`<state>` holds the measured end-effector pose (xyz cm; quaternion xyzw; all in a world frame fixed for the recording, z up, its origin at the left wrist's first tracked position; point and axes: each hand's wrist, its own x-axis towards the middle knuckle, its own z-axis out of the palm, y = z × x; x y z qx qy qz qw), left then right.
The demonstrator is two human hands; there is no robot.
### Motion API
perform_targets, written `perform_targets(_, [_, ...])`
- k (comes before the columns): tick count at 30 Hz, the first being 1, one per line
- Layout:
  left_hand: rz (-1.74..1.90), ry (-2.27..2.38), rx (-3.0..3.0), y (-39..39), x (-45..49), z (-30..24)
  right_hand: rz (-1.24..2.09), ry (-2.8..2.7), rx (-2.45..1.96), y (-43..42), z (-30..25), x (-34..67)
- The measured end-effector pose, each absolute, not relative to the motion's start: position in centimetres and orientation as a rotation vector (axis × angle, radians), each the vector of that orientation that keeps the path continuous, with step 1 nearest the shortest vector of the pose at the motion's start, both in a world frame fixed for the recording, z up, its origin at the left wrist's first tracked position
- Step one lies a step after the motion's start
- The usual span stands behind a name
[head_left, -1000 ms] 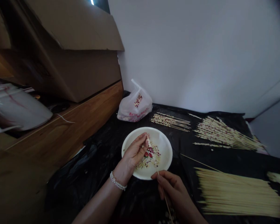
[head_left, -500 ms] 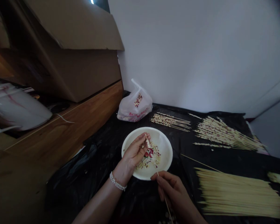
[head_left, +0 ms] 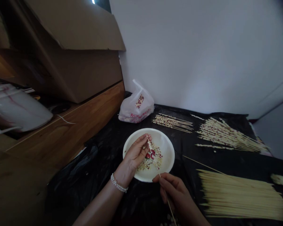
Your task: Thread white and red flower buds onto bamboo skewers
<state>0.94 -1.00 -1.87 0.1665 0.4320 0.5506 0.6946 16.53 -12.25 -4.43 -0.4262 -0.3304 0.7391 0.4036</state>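
Note:
A white plate (head_left: 166,147) on black plastic sheeting holds a heap of small white and red pieces (head_left: 153,158). My left hand (head_left: 136,153) hovers over the plate, fingers pinched at the tip of a thin wooden skewer (head_left: 155,163) where small white pieces are threaded. My right hand (head_left: 175,192), closed, grips the same skewer lower down near the plate's front rim. The stick's tail runs down past my wrist.
A pile of bare skewers (head_left: 240,194) lies at right. Two groups of loaded skewers (head_left: 172,121) (head_left: 226,135) lie behind the plate. A white plastic bag (head_left: 136,106) sits by the wall. Cardboard boxes (head_left: 80,56) and a wooden ledge (head_left: 68,125) stand left.
My left fingers shifted slightly up along the skewer tip; my right hand barely moved. Everything else is the same.

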Motion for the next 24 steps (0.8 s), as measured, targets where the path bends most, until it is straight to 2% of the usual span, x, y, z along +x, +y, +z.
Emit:
perform_targets(7, [1.264,0.974,0.341,-1.1,1.2,-1.6,1.916,-0.756,-1.034,-12.3,-4.2,16.7])
perform_targets(18, [1.244,0.897,0.329,-0.4,1.3,-2.8,1.77,-0.92,-1.15,-12.3,-4.2,16.6])
perform_targets(24, [1.177,0.958,0.616,-0.8,0.0,-4.6,1.795,-0.939,-1.17,-12.2,-4.2,16.6])
